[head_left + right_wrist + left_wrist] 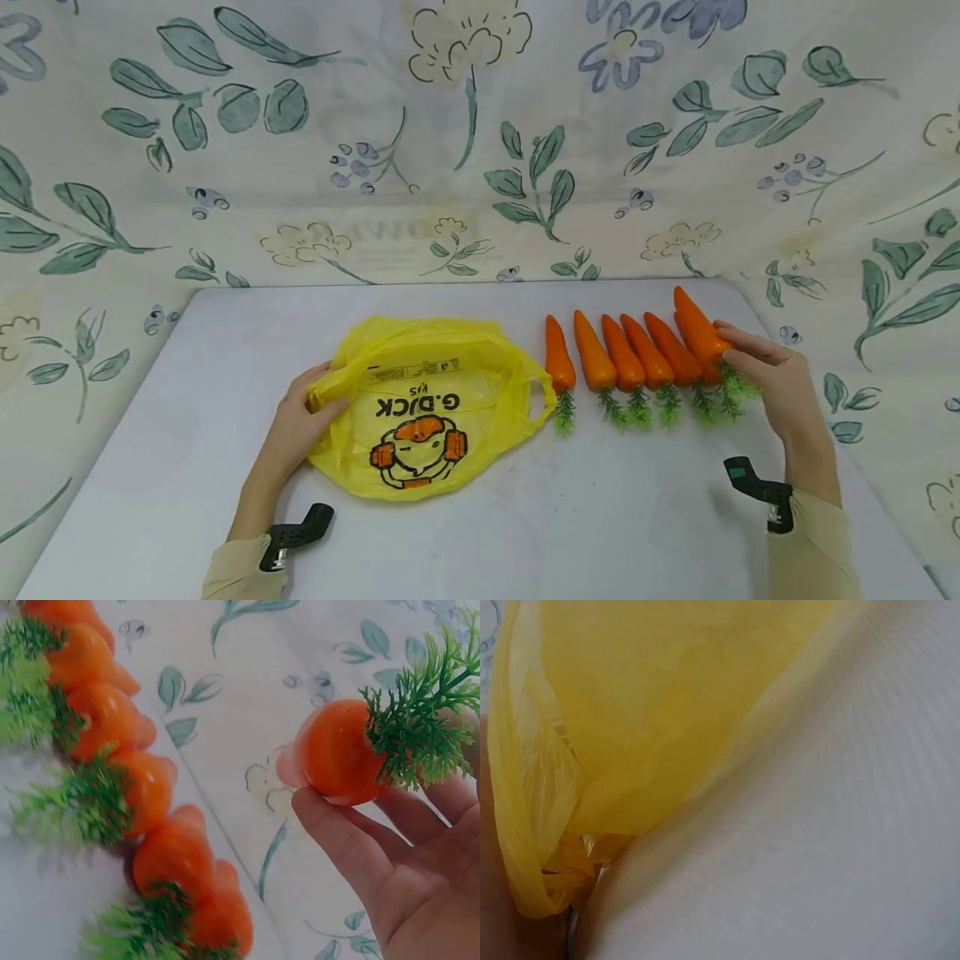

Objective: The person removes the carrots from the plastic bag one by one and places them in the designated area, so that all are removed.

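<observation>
My right hand (776, 375) grips an orange toy carrot (699, 329) near its leafy top. In the right wrist view that carrot (341, 754) is up off the table, with green plastic leaves (427, 712) beside the palm. Several more carrots (622, 354) lie in a row with tips toward the back; the held one overlaps the rightmost in the head view. My left hand (303, 417) holds the left edge of a yellow plastic bag (420, 396), thumb on the near side and the other fingers partly hidden. The bag's mouth gapes toward the back, and its front bears a printed cartoon face.
The white table (525, 542) has its back edge against a floral cloth (480, 200). The bag's right handle loop (546, 400) lies against the leaves of the leftmost carrot (558, 354). Black wrist cameras sit on both forearms.
</observation>
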### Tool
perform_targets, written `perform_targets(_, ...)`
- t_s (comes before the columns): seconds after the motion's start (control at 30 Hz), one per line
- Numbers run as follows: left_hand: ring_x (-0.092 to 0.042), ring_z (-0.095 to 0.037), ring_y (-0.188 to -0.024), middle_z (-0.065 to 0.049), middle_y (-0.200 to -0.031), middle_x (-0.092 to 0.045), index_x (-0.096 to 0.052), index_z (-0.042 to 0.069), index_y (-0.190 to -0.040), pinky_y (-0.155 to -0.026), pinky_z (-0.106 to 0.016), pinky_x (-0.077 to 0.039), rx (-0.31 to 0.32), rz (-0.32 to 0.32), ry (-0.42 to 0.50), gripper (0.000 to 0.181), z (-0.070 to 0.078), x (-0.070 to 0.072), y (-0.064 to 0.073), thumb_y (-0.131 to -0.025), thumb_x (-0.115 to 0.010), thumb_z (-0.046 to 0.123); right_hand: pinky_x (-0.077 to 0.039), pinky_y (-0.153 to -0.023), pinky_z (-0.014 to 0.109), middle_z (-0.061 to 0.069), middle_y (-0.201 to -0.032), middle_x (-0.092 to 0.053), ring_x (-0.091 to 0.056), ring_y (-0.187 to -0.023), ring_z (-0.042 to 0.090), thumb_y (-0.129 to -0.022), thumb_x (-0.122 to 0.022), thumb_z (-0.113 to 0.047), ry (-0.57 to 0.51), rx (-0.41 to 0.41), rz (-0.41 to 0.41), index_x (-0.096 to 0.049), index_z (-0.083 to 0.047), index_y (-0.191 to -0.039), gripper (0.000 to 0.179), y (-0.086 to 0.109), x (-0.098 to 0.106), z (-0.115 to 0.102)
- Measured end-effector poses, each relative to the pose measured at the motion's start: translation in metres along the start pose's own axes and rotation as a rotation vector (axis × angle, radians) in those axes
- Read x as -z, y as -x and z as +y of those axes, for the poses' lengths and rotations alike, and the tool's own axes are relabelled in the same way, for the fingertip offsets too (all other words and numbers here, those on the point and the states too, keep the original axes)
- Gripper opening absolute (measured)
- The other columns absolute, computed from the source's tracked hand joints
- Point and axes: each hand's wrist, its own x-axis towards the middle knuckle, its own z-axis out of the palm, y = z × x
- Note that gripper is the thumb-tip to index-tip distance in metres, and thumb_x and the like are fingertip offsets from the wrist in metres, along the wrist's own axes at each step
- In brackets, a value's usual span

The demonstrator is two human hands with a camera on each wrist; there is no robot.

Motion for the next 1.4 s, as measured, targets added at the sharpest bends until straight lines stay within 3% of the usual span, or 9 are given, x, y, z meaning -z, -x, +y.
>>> perform_targets(0.27,-0.029,-0.041,-0.139,-0.021,-0.159,-0.024,-0.036,0.004,-0.151,-0.110,-0.060,-0.028,-0.020,0.005,0.016,0.064,-0.003,0.000,-0.001,-0.097,-0.062,0.029,-0.048,-0.081,0.009,-0.022,-0.118,-0.068,-0.054,-0.113,-0.005,-0.094,-0.068,-0.011,-0.049,0.007,0.043,-0.066,-0.004,-0.129,0.036,-0.012,0.026,-0.002)
perform_targets(0.4,-0.030,-0.041,-0.138,-0.021,-0.159,-0.023,-0.036,0.005,-0.151,-0.109,-0.059,-0.031,-0.013,0.003,0.021,0.064,-0.004,0.000,-0.001,-0.097,-0.062,0.029,-0.046,-0.081,0.007,-0.027,-0.120,-0.064,-0.051,-0.111,-0.005,-0.096,-0.066,-0.016,0.104,0.004,0.035,-0.063,-0.005,-0.132,0.038,-0.018,0.039,-0.001)
perform_targets(0.5,-0.030,-0.041,-0.138,-0.021,-0.159,-0.023,-0.035,0.005,-0.152,-0.109,-0.059,-0.030,-0.014,0.006,0.020,0.065,-0.004,0.001,-0.001,-0.097,-0.062,0.030,-0.043,-0.083,0.005,-0.031,-0.128,-0.057,-0.046,-0.121,-0.002,-0.099,-0.061,-0.024,0.274,-0.031,0.014,-0.059,-0.006,-0.137,0.043,-0.022,0.049,0.002)
perform_targets(0.63,-0.030,-0.042,-0.139,-0.021,-0.158,-0.024,-0.037,0.005,-0.151,-0.110,-0.060,-0.029,-0.022,0.016,0.016,0.064,-0.004,0.001,-0.001,-0.097,-0.062,0.030,-0.033,-0.111,0.024,-0.029,-0.141,-0.047,-0.033,-0.142,0.014,-0.100,-0.058,-0.036,0.393,-0.121,-0.021,-0.052,-0.007,-0.143,0.052,-0.027,0.058,0.007)
perform_targets(0.7,-0.030,-0.042,-0.139,-0.021,-0.158,-0.024,-0.037,0.005,-0.151,-0.110,-0.060,-0.029,-0.023,0.016,0.016,0.064,-0.004,0.001,-0.001,-0.097,-0.062,0.030,-0.019,-0.120,0.042,-0.022,-0.148,-0.043,-0.021,-0.149,0.023,-0.099,-0.058,-0.038,0.403,-0.159,-0.049,-0.051,-0.004,-0.143,0.056,-0.028,0.062,0.010)
perform_targets(0.77,-0.030,-0.042,-0.139,-0.021,-0.158,-0.024,-0.037,0.005,-0.151,-0.109,-0.061,-0.029,-0.022,0.017,0.015,0.064,-0.004,0.000,-0.001,-0.097,-0.062,0.030,-0.009,-0.117,0.061,-0.018,-0.151,-0.041,-0.014,-0.150,0.033,-0.098,-0.060,-0.042,0.417,-0.202,-0.074,-0.051,-0.002,-0.142,0.061,-0.029,0.065,0.014)
perform_targets(0.8,-0.030,-0.042,-0.139,-0.022,-0.158,-0.024,-0.037,0.005,-0.151,-0.110,-0.061,-0.029,-0.020,0.017,0.015,0.064,-0.005,0.000,-0.001,-0.097,-0.061,0.030,-0.008,-0.116,0.064,-0.014,-0.152,-0.040,-0.012,-0.150,0.037,-0.097,-0.060,-0.044,0.433,-0.217,-0.090,-0.052,0.000,-0.141,0.062,-0.030,0.067,0.015)
perform_targets(1.13,-0.028,-0.041,-0.140,-0.021,-0.159,-0.023,-0.037,0.005,-0.151,-0.111,-0.060,-0.028,-0.009,0.008,0.027,0.064,-0.001,0.001,0.000,-0.097,-0.062,0.029,-0.019,-0.103,0.075,0.028,-0.155,-0.031,-0.020,-0.140,0.053,-0.103,-0.049,-0.035,0.615,-0.264,-0.245,-0.047,0.004,-0.143,0.055,-0.029,0.066,0.032)
perform_targets(1.4,-0.029,-0.041,-0.140,-0.021,-0.158,-0.024,-0.038,0.004,-0.150,-0.111,-0.059,-0.028,-0.015,0.016,0.018,0.063,-0.002,0.001,0.000,-0.097,-0.062,0.029,-0.021,-0.103,0.075,0.036,-0.151,-0.029,-0.026,-0.135,0.054,-0.105,-0.044,-0.030,0.594,-0.265,-0.250,-0.035,0.006,-0.149,0.057,-0.028,0.062,0.037)
